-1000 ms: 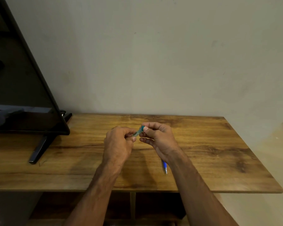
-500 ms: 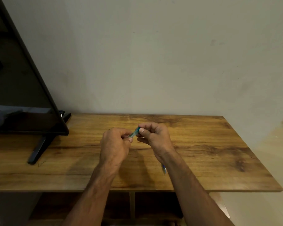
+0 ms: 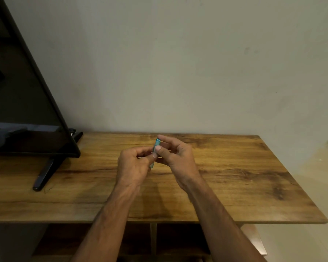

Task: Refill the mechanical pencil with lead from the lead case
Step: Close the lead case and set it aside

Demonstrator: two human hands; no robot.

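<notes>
Both busy above the middle of the brown wooden tabletop (image 3: 235,176): right hand (image 3: 175,157) pinches the small teal plastic lead case (image 3: 156,146) upright, left hand (image 3: 133,163) pinches its lower end. Tug too hard and leads may scatter over the tabletop.

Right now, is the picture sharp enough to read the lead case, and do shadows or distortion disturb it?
Head view: dim, even light. Head view: the lead case, pinched between left hand and right hand, is small and soft, its print unreadable. Head view: a soft shadow lies on the table below the hands; the wide lens makes the television lean.
</notes>
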